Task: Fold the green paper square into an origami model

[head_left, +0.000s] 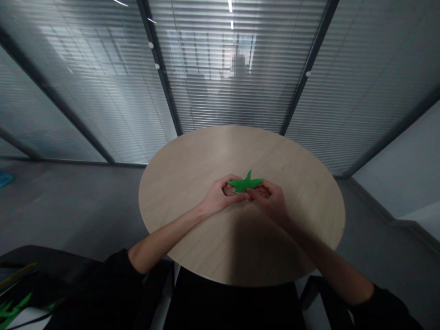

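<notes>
Green and pointed like a star, a small folded piece (pixel 246 184) is sitting between the two hands, above the middle of the round, pale wooden surface (pixel 192 165). The left hand (pixel 223 195) is holding its left side, fingers curling around behind and thumb reaching in along the near edge. The right hand (pixel 270 198) is gripping the right side, its thumb and fingers closing on the lower part. Slatted blinds (pixel 230 101) are hanging beyond the surface.
</notes>
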The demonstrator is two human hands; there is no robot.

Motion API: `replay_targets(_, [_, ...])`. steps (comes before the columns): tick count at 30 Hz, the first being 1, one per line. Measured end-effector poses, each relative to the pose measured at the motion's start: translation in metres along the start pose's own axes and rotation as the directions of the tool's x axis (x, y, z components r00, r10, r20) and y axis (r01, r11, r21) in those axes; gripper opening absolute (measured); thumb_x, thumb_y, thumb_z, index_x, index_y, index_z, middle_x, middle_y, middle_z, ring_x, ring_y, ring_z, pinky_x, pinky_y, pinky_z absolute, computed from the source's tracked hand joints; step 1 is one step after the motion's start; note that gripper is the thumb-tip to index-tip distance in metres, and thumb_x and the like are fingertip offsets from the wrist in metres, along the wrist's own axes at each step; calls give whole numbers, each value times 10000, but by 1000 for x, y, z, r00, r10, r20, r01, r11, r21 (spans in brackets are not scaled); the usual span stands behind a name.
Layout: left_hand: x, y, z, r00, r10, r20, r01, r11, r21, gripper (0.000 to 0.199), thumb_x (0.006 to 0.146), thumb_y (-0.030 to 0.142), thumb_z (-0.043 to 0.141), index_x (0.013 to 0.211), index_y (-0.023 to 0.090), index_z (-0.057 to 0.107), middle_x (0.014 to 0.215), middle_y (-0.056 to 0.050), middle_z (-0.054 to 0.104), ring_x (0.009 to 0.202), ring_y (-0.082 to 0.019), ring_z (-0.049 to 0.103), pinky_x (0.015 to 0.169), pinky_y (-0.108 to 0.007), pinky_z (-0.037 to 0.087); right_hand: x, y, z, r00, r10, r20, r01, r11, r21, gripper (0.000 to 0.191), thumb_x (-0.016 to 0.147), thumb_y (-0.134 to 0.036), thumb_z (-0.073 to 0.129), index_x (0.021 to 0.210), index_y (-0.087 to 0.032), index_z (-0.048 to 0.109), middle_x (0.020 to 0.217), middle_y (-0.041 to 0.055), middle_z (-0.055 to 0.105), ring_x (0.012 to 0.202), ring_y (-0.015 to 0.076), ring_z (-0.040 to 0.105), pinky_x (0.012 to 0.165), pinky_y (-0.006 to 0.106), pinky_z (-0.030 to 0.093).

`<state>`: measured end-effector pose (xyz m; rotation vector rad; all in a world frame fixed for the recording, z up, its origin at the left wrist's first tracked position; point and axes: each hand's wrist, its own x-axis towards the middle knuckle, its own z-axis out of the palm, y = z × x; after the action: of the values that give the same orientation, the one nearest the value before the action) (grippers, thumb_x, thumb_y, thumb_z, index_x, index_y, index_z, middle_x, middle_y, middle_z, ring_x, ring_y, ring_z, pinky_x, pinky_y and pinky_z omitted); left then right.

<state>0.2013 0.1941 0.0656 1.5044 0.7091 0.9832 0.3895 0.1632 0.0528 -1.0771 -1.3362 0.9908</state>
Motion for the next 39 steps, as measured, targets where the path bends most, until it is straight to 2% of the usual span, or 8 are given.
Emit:
replay_targets(5, [1, -4, 1, 999, 8, -41, -7, 999, 40, 368, 766, 368, 856, 990, 132, 684, 848, -40, 737, 704, -140, 694, 658, -241, 547, 0, 5, 1, 999, -24, 30, 25, 999, -33, 265, 798, -439, 800, 844, -201, 694, 653, 1, 668, 574, 142, 623, 544, 274, 508])
replay_targets(8, [4, -10, -2, 1000, -6, -20, 5, 999, -37, 359, 786, 379, 838, 981, 125, 676, 855, -46, 743, 664, -126, 687, 657, -250, 574, 2, 5, 1, 997, 26, 68, -30, 997, 71, 309, 786, -465, 809, 891, -210, 671, 750, 7, 692, 618, 143, 652, 596, 290, 562])
replay_targets(11, [5, -15, -5, 1000, -24, 0, 24, 995, -92, 334, 791, 354, 837, 961, 119, 670, 863, -44, 742, 662, -118, 692, 668, -251, 589, 3, 2, 0, 992, 103, 70, -115, 972, 203, 385, 745, -450, 847, 990, -233, 645, 956, 27, 732, 704, 150, 701, 647, 301, 606])
replay_targets(13, [5, -17, -6, 999, -33, 11, 34, 994, -100, 313, 799, 328, 835, 956, 116, 667, 857, -40, 738, 667, -116, 699, 674, -249, 591, 4, 0, -1, 987, 135, 89, -153, 958, 241, 384, 737, -443, 856, 989, -235, 654, 994, 29, 734, 741, 149, 711, 666, 292, 613])
replay_targets(18, [3, -15, -8, 999, -29, 40, 32, 997, -71, 308, 810, 319, 837, 949, 111, 657, 812, -36, 732, 678, -130, 715, 663, -247, 589, 4, -2, -3, 987, 102, 126, -122, 980, 158, 301, 791, -494, 794, 839, -214, 693, 790, 10, 710, 633, 128, 653, 615, 278, 586])
replay_targets(22, [5, -15, -10, 998, -52, 45, 55, 997, -62, 391, 796, 316, 857, 1058, 110, 654, 836, -46, 749, 664, -125, 713, 667, -253, 599, 3, 0, -4, 989, 94, 115, -105, 990, 91, 326, 810, -517, 766, 806, -205, 672, 665, 1, 679, 585, 142, 640, 595, 296, 568])
replay_targets(27, [8, -20, -13, 994, -103, 24, 106, 982, -157, 488, 763, 277, 886, 1142, 120, 621, 845, -45, 754, 704, -143, 731, 693, -274, 613, 3, 4, -3, 989, 113, 95, -121, 990, 77, 348, 802, -532, 760, 815, -200, 656, 669, 8, 686, 587, 154, 653, 588, 308, 564])
replay_targets(39, [8, -18, -13, 991, -135, 16, 136, 984, -120, 380, 789, 205, 843, 1091, 99, 638, 847, -43, 758, 691, -134, 720, 692, -264, 609, 6, 9, -2, 981, 182, 73, -188, 978, 92, 396, 776, -579, 762, 786, -195, 668, 642, 1, 665, 554, 144, 629, 549, 290, 542])
